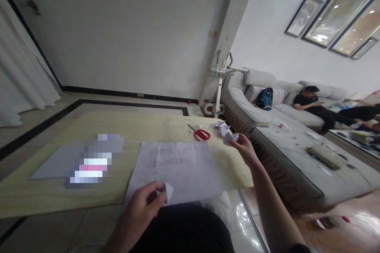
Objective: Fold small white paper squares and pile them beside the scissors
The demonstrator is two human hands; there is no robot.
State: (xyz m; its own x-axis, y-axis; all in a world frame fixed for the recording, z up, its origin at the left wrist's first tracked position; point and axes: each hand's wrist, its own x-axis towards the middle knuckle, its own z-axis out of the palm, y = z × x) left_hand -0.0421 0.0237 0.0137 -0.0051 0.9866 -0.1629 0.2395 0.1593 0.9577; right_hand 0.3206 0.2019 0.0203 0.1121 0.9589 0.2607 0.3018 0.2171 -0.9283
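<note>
My left hand pinches a small folded piece of white paper between thumb and fingers, above the near edge of a large sheet of paper with faint marks. Out to the right, my right hand has its fingers closed on a folded paper piece at the table's right edge. Just beyond it lie more folded paper pieces. A pair of scissors with red handles rests behind the large sheet, with small paper scraps near its blades.
The light wooden table also bears another sheet on the left, partly pixelated. To the right stand a grey sofa and a wide padded seat holding a bag. A person sits farther back. White exercise equipment stands behind the table.
</note>
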